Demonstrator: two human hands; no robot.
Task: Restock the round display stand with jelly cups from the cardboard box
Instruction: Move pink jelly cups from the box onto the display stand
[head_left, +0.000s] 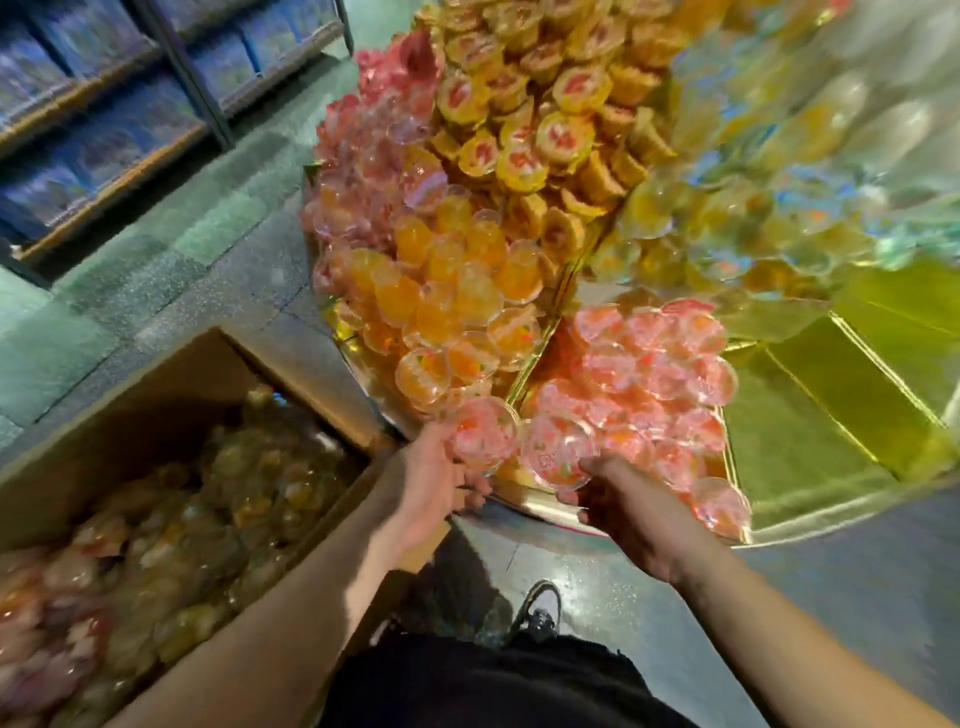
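The round display stand (831, 395) has gold dividers and compartments heaped with pink, orange and yellow jelly cups. My left hand (431, 483) grips a pink jelly cup (483, 431) at the stand's near rim. Just to its right, my right hand (628, 509) holds another pink jelly cup (558, 452) over the pink compartment (654, 374). The open cardboard box (171, 384) stands at the lower left, full of blurred jelly cups (156, 545).
A gold compartment (857, 415) to the right of the pink pile holds no cups. Blue-stocked shelves (104, 130) run along the upper left, across a grey tiled floor (197, 249). My shoe (540, 608) stands on the floor below the stand's rim.
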